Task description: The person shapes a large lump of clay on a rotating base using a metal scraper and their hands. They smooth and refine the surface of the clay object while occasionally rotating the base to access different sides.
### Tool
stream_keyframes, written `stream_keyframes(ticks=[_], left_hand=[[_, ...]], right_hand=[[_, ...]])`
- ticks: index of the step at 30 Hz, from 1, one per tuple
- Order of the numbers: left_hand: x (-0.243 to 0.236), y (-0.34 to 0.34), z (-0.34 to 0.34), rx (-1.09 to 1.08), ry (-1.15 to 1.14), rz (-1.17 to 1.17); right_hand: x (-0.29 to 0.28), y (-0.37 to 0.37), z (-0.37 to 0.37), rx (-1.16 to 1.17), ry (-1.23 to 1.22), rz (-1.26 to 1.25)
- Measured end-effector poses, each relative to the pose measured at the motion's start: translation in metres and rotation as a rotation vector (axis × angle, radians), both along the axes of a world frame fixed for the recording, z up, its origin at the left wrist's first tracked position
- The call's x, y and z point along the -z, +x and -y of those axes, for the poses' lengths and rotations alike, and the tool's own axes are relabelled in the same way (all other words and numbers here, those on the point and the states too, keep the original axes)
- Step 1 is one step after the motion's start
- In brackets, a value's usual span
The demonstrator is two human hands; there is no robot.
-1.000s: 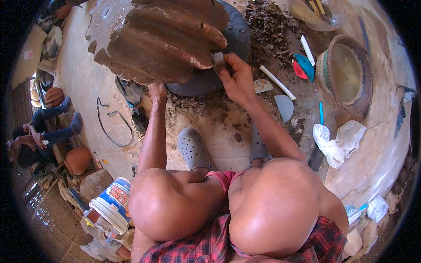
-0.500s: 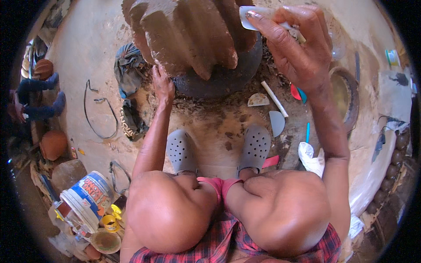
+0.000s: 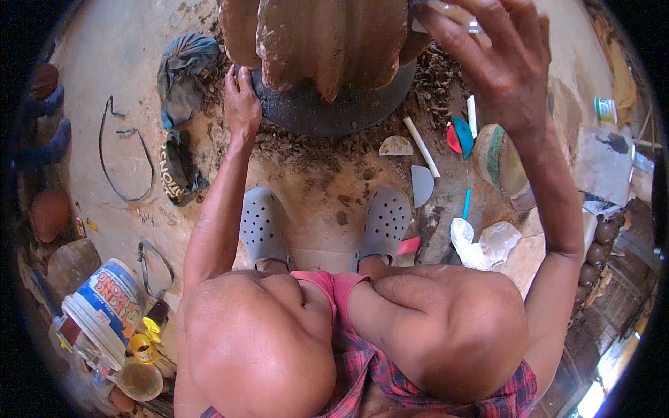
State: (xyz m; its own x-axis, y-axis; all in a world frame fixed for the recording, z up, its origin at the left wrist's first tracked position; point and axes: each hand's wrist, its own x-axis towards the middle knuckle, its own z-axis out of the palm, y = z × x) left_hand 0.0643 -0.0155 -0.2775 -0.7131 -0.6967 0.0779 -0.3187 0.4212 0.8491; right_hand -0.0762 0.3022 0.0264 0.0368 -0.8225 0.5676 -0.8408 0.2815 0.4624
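Observation:
A large brown clay pot with deep ribs (image 3: pixel 327 38) stands on a dark round base (image 3: pixel 327 111) at the top. My left hand (image 3: pixel 242 104) rests flat on the left rim of that base. My right hand (image 3: pixel 488 59) is raised at the pot's upper right, fingers closed on a small pale scraper (image 3: pixel 446 15) held against the clay. My knees and grey clogs (image 3: pixel 265 226) fill the lower middle.
Pale half-round scrapers (image 3: pixel 396 146), a white stick (image 3: pixel 421 146), red and blue tools (image 3: pixel 460 136) and a clay bowl (image 3: pixel 502 164) lie to the right. A white rag (image 3: pixel 484 244) is near. A cloth bundle (image 3: pixel 182 70), wire loops (image 3: pixel 129 160) and a bucket (image 3: pixel 104 303) sit left.
The view has dipped and come closer to the pot. My right hand rose from the pot's lower edge to its upper right side. My left hand stayed on the base.

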Motion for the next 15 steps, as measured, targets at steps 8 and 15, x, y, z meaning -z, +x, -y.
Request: stream_keyframes(ticks=[8, 15], left_hand=[[-0.003, 0.003, -0.001, 0.011, 0.004, 0.029], [0.001, 0.003, -0.004, -0.007, 0.052, 0.013]], right_hand=[[0.083, 0.02, -0.038, 0.223, 0.06, 0.216], [0.04, 0.007, -0.021, 0.013, -0.134, 0.025]])
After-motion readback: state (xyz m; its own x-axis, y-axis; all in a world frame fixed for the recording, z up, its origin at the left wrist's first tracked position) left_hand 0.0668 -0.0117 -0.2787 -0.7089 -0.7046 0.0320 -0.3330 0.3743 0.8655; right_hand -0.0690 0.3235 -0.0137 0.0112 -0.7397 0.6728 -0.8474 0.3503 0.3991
